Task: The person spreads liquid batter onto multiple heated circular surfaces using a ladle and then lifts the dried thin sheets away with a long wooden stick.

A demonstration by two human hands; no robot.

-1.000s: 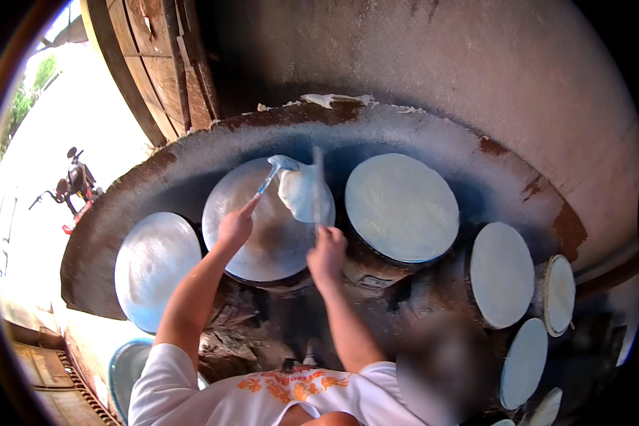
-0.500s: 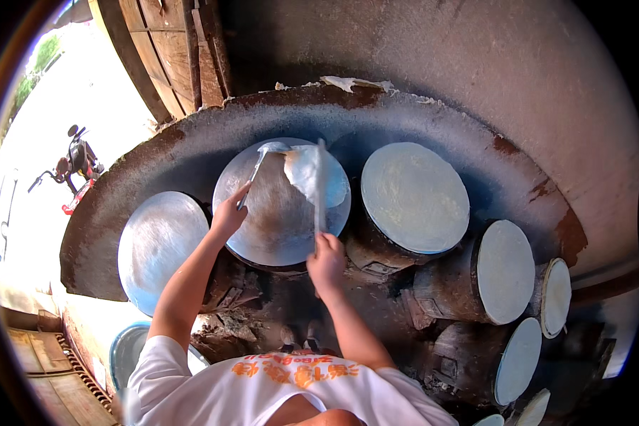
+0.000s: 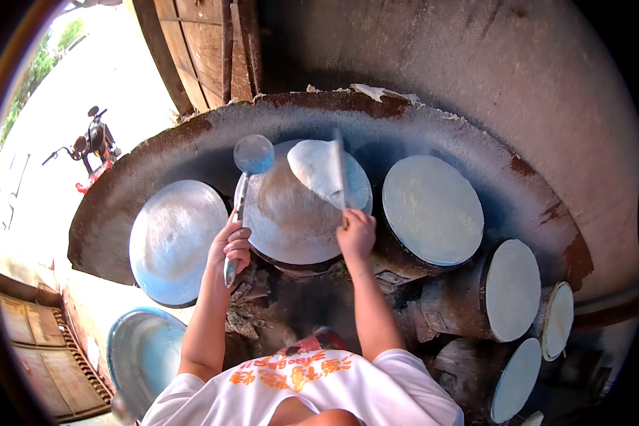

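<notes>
My left hand (image 3: 231, 245) is wrapped round the handle of a metal ladle (image 3: 254, 155), its round bowl raised at the far left edge of the middle round griddle (image 3: 280, 213). In my right hand (image 3: 358, 233) is a long, flat spreader (image 3: 343, 174), blurred by motion, reaching over the griddle's right part. A thick white pool of batter (image 3: 312, 165) lies against the spreader's left side. To its right, a thin film of batter coats the griddle's surface; the left part is bare, with a brownish middle.
On the left stands a bare round griddle (image 3: 177, 241). To the right, a griddle coated pale (image 3: 433, 209) and several similar ones, such as this griddle (image 3: 513, 290), curve round me. A rusty metal screen (image 3: 277, 117) arcs behind. A basin (image 3: 138, 355) stands at lower left.
My left hand has drawn the ladle back and left, off the batter, and turned its bowl. The spreader stays beside the batter in my right hand. The whole view has shifted somewhat.
</notes>
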